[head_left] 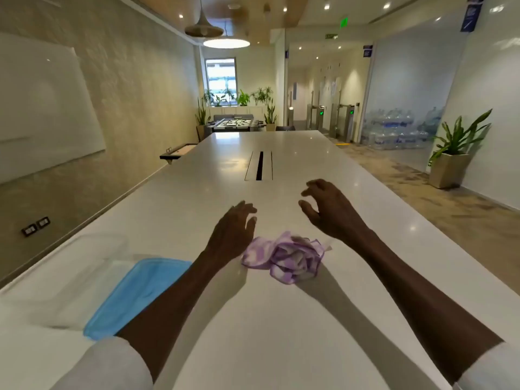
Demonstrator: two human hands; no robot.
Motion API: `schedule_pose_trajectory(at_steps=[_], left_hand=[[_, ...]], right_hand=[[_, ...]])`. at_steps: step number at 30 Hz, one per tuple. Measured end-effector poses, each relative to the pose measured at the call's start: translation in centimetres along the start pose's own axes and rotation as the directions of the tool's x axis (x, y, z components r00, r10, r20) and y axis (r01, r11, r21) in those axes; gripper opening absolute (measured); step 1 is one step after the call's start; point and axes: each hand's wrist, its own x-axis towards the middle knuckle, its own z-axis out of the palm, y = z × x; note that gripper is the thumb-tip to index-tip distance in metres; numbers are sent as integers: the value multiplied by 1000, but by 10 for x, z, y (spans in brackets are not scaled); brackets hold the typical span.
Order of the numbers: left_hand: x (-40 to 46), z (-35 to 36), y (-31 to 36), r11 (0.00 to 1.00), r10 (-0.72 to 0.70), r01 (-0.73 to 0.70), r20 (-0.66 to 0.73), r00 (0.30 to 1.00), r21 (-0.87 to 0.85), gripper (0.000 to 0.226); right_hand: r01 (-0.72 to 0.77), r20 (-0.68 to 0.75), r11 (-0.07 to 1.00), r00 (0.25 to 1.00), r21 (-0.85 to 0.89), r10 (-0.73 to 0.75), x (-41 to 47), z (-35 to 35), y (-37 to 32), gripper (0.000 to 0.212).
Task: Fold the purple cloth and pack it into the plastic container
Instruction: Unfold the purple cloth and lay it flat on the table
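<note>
The purple and white cloth (284, 257) lies crumpled in a heap on the white table (253, 333). My left hand (233, 229) hovers just left of and beyond it, fingers spread and holding nothing. Further away, my right hand (327, 206) hangs above the table to the right of the cloth, with curled, parted fingers that hold nothing. A clear plastic container (70, 277) stands at the table's left edge. Its blue lid (135, 294) lies beside it, partly under my left forearm.
A dark cable slot (259, 166) runs along the middle of the table beyond my hands. A whiteboard (42, 108) hangs on the left wall. A potted plant (453, 153) stands on the floor at the right.
</note>
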Motion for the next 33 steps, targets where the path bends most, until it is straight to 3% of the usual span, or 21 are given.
schedule_pose_trajectory(at_steps=[10, 13, 15, 21, 25, 29, 33], left_hand=[[-38, 43, 10, 989, -47, 80, 241, 969, -127, 35], [-41, 48, 11, 987, -47, 85, 256, 966, -139, 17], [-42, 50, 9, 990, -48, 79, 249, 967, -115, 17], [-39, 58, -10, 991, -130, 134, 113, 985, -31, 28], [-33, 61, -29, 984, -178, 178, 18, 984, 17, 16], [-20, 49, -44, 981, -196, 194, -137, 971, -25, 20], [5, 22, -50, 946, -284, 221, -277, 918, -238, 17]], right_hand=[[33, 282, 999, 959, 18, -36, -50, 32, 6, 33], [-21, 271, 999, 963, 41, 9, -61, 40, 8, 24], [-79, 216, 996, 974, 51, 66, -63, 43, 7, 20], [-171, 69, 976, 984, 133, 163, -53, 43, -1, 21], [-163, -21, 969, 985, 187, 170, -42, 39, -7, 19], [-110, -103, 980, 986, 168, 128, -27, 32, -5, 17], [-51, -129, 989, 989, 135, 68, -8, 14, 2, 19]])
